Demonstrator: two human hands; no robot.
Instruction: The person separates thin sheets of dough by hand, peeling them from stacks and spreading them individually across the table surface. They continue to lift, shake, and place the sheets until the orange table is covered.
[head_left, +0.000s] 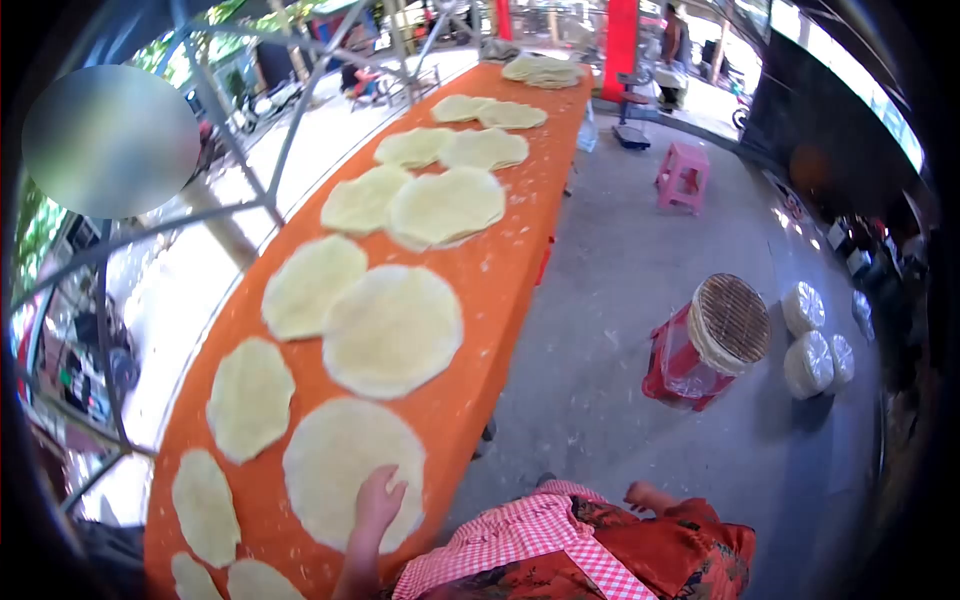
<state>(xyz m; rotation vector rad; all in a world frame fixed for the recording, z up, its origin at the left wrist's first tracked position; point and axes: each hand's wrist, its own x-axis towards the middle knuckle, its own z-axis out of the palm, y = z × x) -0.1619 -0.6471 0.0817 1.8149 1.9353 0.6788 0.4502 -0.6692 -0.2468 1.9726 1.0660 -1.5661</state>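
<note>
Head view: left hand [378,497] lying unclenched over one pale round [338,452]; right hand [650,497] hanging, grip unclear; at least three clear bags [808,365] holding whitish contents [803,307].

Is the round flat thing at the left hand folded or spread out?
Spread out: the round sheet lies flat on the orange table, its wide circle showing no folds.

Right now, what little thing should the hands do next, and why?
I'd maybe bring the right hand over to the big round sheet by the left hand. The left hand is already at that sheet, while the right one is off to the side of the table, seemingly holding nothing.
</note>
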